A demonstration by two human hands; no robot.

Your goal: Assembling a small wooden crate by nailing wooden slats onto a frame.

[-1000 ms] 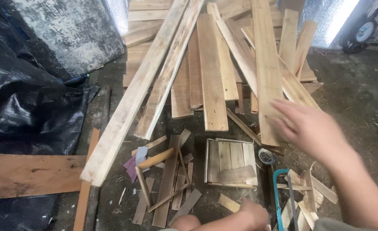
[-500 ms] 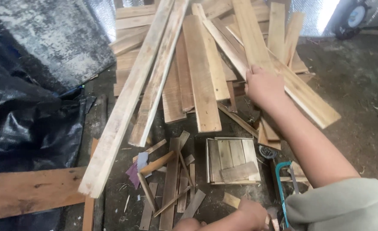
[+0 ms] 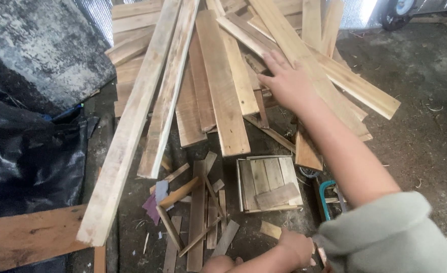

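My right hand (image 3: 286, 83) lies with fingers spread on the pile of pale wooden planks (image 3: 223, 91), touching a short narrow board in the middle of the heap. Its arm, in a grey-green sleeve (image 3: 385, 237), reaches in from the lower right. My left hand (image 3: 296, 246) rests low near the ground with fingers curled, beside a small wood offcut (image 3: 271, 230). The sleeve hides whatever it may hold. Between my hands lies a small square slatted panel (image 3: 266, 182). A saw with a teal frame (image 3: 324, 194) lies right of the panel, partly hidden by my arm.
A long plank (image 3: 132, 126) slants down to the left. Thin scraps and sticks (image 3: 198, 212) litter the dirt floor. Black plastic sheeting (image 3: 26, 162) and a brown board (image 3: 26, 235) lie at left, under a grey slab (image 3: 41, 45). A wheel (image 3: 397, 10) shows top right.
My right hand has moved from the right side up and leftward onto the middle of the plank pile. My left hand has stayed low near the offcut.
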